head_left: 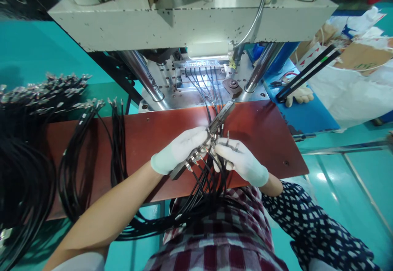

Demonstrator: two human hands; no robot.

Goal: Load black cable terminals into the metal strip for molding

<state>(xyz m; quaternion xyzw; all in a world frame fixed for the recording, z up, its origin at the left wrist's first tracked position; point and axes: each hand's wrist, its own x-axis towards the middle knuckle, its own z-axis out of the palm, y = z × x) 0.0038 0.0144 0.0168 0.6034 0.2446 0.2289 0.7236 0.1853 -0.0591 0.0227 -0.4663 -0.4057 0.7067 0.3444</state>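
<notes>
My left hand, in a white glove, is closed around a long dark metal bar that lies slantwise over the red-brown board. Metal cable ends sit along the bar's lower part. Close beside it, my gloved right hand pinches a black cable near its metal end at the bar. Other black cables hang from the bar towards my lap. Beyond the hands, several black cables run into a metal fixture under the press.
A press with steel posts stands ahead. Bundles of black cables lie at left on the red-brown board. At right, a blue surface carries pliers, a glove and two upright black bars.
</notes>
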